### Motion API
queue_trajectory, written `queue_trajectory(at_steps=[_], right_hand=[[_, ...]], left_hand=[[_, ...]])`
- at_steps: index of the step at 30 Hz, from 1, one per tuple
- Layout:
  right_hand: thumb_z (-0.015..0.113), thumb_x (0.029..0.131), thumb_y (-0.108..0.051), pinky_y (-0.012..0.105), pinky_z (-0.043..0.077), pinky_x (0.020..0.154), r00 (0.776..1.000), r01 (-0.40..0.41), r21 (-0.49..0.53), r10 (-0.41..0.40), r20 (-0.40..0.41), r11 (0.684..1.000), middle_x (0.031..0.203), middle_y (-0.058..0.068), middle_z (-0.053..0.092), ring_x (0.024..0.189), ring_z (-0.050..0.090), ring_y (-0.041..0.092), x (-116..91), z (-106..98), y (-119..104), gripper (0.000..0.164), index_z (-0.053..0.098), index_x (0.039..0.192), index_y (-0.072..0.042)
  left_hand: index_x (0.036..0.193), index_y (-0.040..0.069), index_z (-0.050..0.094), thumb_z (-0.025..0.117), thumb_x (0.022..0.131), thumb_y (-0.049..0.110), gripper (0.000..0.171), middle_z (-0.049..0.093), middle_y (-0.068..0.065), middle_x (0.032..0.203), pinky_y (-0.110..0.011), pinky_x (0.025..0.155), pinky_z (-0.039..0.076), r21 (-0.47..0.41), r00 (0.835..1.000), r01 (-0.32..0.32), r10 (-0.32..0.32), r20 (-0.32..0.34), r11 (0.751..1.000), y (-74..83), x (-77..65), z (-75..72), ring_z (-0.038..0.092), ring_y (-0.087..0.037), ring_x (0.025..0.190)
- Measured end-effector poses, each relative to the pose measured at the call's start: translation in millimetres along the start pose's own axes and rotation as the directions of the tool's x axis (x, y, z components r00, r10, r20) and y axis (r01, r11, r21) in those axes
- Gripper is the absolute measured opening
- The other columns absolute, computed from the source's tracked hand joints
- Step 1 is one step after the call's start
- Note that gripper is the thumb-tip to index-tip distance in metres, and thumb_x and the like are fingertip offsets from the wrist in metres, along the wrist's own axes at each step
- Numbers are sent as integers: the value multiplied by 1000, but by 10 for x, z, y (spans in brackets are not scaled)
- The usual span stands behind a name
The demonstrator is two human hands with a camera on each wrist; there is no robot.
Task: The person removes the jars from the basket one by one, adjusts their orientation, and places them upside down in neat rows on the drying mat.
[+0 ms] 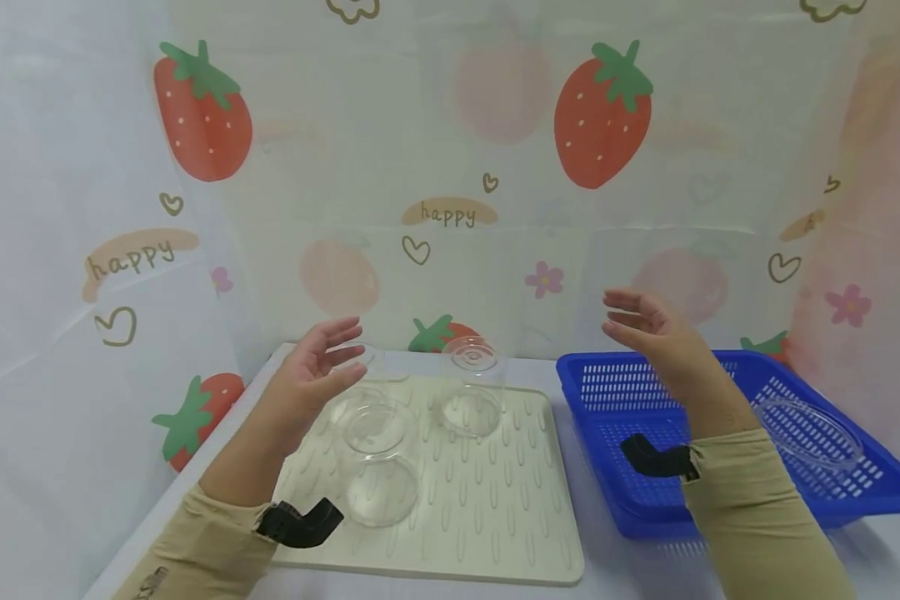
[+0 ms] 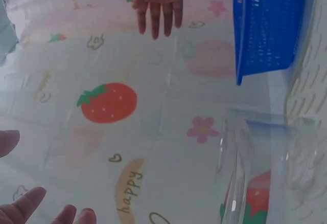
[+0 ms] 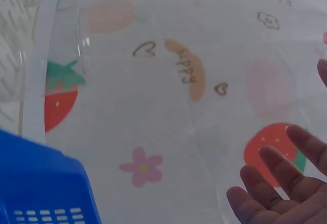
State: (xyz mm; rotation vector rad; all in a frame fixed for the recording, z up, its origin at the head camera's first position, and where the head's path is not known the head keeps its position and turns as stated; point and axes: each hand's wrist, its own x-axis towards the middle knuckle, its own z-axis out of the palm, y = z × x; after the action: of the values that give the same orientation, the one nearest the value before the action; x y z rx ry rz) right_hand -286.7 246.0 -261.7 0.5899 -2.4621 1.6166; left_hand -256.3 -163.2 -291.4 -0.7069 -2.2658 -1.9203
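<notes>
My left hand is raised over the left part of a cream draining mat, its fingers relaxed with nothing between them. Several clear cups stand upside down on the mat. The front cup is below the left hand, another clear cup stands toward the back middle, and one more is partly hidden behind the left hand. Over a blue basket, my right hand hangs in the air, fingers loosely extended and holding nothing. In the left wrist view a clear cup shows at lower right.
A clear round rim lies inside the blue basket, on its right side. The basket stands to the right of the mat on a white-covered table. Printed cloth with strawberries encloses the back and sides.
</notes>
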Motion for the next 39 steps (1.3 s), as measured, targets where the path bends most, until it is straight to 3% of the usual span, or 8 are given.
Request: queue_trajectory(at_steps=[9,14,20,23,27,31,34,39], right_hand=[[51,94,-29,58,25,101,991,-75,-115,61,-122,990,141,20,30,128,30,35,-235,-547,210,57,27,141,-8],[49,95,-25,23,36,96,983,-86,-193,53,-173,977,137,16,33,120,39,17,-391,-821,376,53,28,141,-10],[48,94,-34,39,35,101,960,-204,-249,144,-240,947,138,14,33,118,39,16,-597,-1124,555,54,29,142,-17],[50,94,-29,22,41,90,955,-189,-222,127,-268,957,126,1,44,107,45,4,-688,-1284,705,45,36,136,-21],[55,92,-15,8,41,71,945,-103,-25,90,-314,994,107,-12,54,92,53,-4,-779,-1469,959,32,50,123,-19],[53,92,-30,39,39,97,914,-241,-95,193,-356,966,126,17,49,111,49,26,-856,-1529,1012,50,40,136,-9],[48,91,-45,66,22,95,898,-361,-236,267,-351,902,137,33,28,119,29,48,-918,-1526,956,71,24,143,-3],[47,92,-42,61,32,91,895,-383,-279,279,-349,880,133,32,35,113,37,44,-999,-1547,957,69,26,139,3]], left_hand=[[138,8,30,57,88,8,57,30,-11,141,-48,100,34,-74,998,-19,24,61,997,20,113,292,33,-30,128],[139,12,30,58,87,10,59,29,-9,141,-50,100,34,-82,994,-12,20,106,997,25,158,460,33,-29,128],[138,13,31,60,87,12,59,31,-4,141,-47,98,38,-61,988,-12,22,155,998,-9,231,668,33,-29,129],[137,12,33,62,86,12,59,33,-2,141,-44,98,39,-58,983,-13,24,180,998,-37,275,780,35,-27,128],[136,15,36,63,84,10,58,36,-1,139,-41,100,38,-73,979,-19,33,200,997,-70,318,919,38,-23,126],[136,14,37,64,84,9,58,36,-2,138,-39,100,38,-84,973,-20,38,225,996,-77,337,1056,40,-23,124],[136,12,37,64,84,10,59,35,-5,139,-39,101,37,-90,965,-19,42,258,996,-74,343,1163,40,-24,124],[135,12,38,65,83,10,58,37,-6,138,-36,102,36,-94,959,-2,29,282,996,-94,351,1301,41,-24,124]])
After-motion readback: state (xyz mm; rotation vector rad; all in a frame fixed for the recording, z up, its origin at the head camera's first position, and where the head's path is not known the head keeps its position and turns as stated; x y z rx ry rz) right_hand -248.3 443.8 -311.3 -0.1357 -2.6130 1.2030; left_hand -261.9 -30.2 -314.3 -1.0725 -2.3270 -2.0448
